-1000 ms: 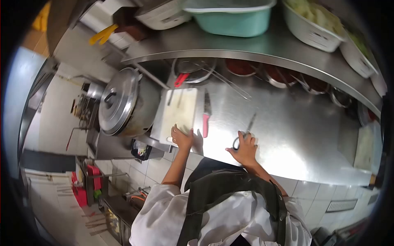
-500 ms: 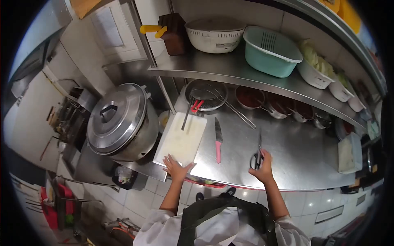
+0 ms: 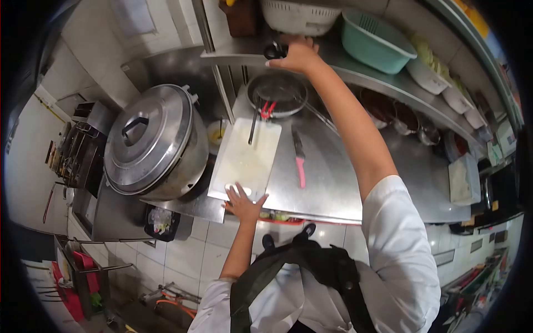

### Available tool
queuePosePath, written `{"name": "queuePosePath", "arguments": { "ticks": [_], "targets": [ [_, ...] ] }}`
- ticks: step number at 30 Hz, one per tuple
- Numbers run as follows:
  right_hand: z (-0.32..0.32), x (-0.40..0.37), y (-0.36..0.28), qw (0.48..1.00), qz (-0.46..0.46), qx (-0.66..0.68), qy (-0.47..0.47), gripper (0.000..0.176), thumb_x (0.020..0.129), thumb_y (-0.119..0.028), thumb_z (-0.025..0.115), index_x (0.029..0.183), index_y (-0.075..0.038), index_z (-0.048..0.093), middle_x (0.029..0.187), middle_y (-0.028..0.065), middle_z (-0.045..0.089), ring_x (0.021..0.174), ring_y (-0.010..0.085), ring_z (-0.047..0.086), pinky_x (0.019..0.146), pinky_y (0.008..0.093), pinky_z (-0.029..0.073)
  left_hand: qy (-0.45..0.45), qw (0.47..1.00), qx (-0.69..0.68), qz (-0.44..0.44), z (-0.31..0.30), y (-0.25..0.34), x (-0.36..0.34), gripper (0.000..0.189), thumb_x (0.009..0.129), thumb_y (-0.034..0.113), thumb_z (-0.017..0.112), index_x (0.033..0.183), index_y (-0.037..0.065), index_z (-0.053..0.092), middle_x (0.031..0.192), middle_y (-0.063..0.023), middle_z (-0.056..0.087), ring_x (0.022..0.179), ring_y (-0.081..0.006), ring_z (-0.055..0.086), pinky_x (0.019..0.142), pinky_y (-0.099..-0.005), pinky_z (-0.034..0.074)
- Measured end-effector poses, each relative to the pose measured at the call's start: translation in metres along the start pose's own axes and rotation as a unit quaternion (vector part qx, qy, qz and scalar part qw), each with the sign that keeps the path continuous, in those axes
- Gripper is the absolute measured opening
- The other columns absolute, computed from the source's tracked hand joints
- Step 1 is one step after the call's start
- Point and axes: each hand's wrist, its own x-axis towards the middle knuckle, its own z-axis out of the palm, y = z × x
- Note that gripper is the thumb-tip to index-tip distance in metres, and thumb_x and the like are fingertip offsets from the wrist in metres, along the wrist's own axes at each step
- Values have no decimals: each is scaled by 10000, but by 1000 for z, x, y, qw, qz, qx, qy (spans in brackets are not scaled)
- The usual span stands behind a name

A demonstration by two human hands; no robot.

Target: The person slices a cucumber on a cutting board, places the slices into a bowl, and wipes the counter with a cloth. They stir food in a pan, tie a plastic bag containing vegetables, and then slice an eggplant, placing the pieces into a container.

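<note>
My left hand [image 3: 242,204] lies with fingers spread on the near end of a white cutting board [image 3: 244,161]. My right hand [image 3: 301,55] is raised at the shelf edge, closed around black-handled scissors [image 3: 274,51]; their blades are hardly visible. A knife [image 3: 300,166] with a pink handle rests on the steel counter, right of the board. A thin dark rod [image 3: 253,129] lies over the board's far end, beside a red-handled tool [image 3: 268,109]. Behind them, a wire strainer [image 3: 277,89] sits over a round metal bowl.
Left of the board stands a large lidded pot [image 3: 147,139]. The steel shelf [image 3: 327,62] carries a brown knife block [image 3: 240,19], a white colander [image 3: 300,18], a green basin [image 3: 377,47] and white tubs of cabbage. Sauce bowls [image 3: 407,116] sit beneath it.
My right hand has gone from the counter's front up and left to the shelf, carrying the scissors. My left hand stays on the board. The camera view has shifted.
</note>
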Motion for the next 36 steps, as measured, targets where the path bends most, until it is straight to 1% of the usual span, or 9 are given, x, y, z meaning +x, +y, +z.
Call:
{"name": "queuePosePath", "arguments": {
  "ticks": [3, 5, 8, 14, 18, 21, 30, 33, 36],
  "targets": [
    [-5, -80, -11, 976, -62, 85, 190, 401, 706, -309, 648, 976, -33, 538, 907, 164, 526, 911, 339, 475, 763, 437, 368, 6, 1000, -6, -16, -1, 12, 8, 1143, 550, 671, 648, 1368, 11, 198, 1381, -233, 229, 1324, -346, 117, 967, -661, 48],
    [39, -163, 10, 970, 67, 220, 76, 329, 704, -179, 640, 949, 3, 519, 856, 175, 509, 870, 347, 481, 755, 393, 392, 10, 1000, -16, -20, 0, 18, 14, 1146, 553, 665, 650, 1364, -6, 197, 1378, -235, 229, 1321, -346, 123, 966, -664, 42],
    [132, -280, 45, 960, 222, 48, -165, 547, 703, -206, 647, 1133, 43, 417, 1060, 228, 473, 965, 380, 488, 844, 438, 405, -1, 1000, -26, -17, 3, 19, 16, 1179, 556, 672, 643, 1366, -31, 152, 1388, -242, 192, 1321, -360, 90, 955, -677, 12],
    [148, -333, 48, 903, 282, 155, -284, 606, 771, -76, 531, 1303, 10, 255, 1090, 235, 466, 993, 398, 500, 863, 441, 414, -12, 998, -53, 6, -10, 11, 6, 1126, 607, 633, 639, 1369, -31, 143, 1393, -263, 154, 1321, -372, 77, 996, -620, 1],
    [32, -325, 13, 968, 108, 214, -80, 596, 776, 0, 480, 1325, 2, 249, 1222, 247, 410, 1121, 388, 438, 955, 406, 363, 8, 983, -162, 90, 2, -41, -43, 941, 712, 497, 638, 1344, -51, 207, 1360, -288, 194, 1288, -405, 149, 1022, -556, 92],
    [-36, -281, 5, 976, 53, 213, 4, 599, 770, 22, 470, 1332, 6, 263, 1340, 243, 319, 1223, 375, 352, 1011, 383, 302, -215, 950, -224, 19, 19, -104, -105, 848, 752, 466, 616, 1333, -31, 251, 1328, -284, 274, 1269, -369, 227, 1025, -496, 177],
    [-66, -48, 63, 979, 199, 29, 18, 237, 772, -192, 545, 715, 23, 625, 796, 224, 613, 768, 363, 598, 685, 418, 488, -463, 867, -157, -96, 46, -161, -109, 780, 789, 471, 563, 1334, -1, 267, 1322, -251, 309, 1254, -339, 269, 1006, -481, 228],
    [-92, -108, 10, 970, 198, -95, 105, 305, 773, -204, 554, 1009, -18, 499, 956, 191, 518, 892, 367, 529, 735, 426, 454, -492, 858, -132, -64, 58, -141, -68, 757, 802, 473, 545, 1334, 8, 272, 1320, -239, 320, 1249, -329, 282, 999, -475, 245],
    [-57, -229, -1, 977, -28, 95, 188, 335, 765, -143, 564, 1058, -6, 476, 1001, 181, 479, 924, 341, 491, 749, 416, 419, -519, 845, -121, -36, 64, -121, -40, 736, 814, 474, 527, 1334, 18, 277, 1318, -228, 332, 1244, -319, 296, 993, -470, 262]
  ]
}}
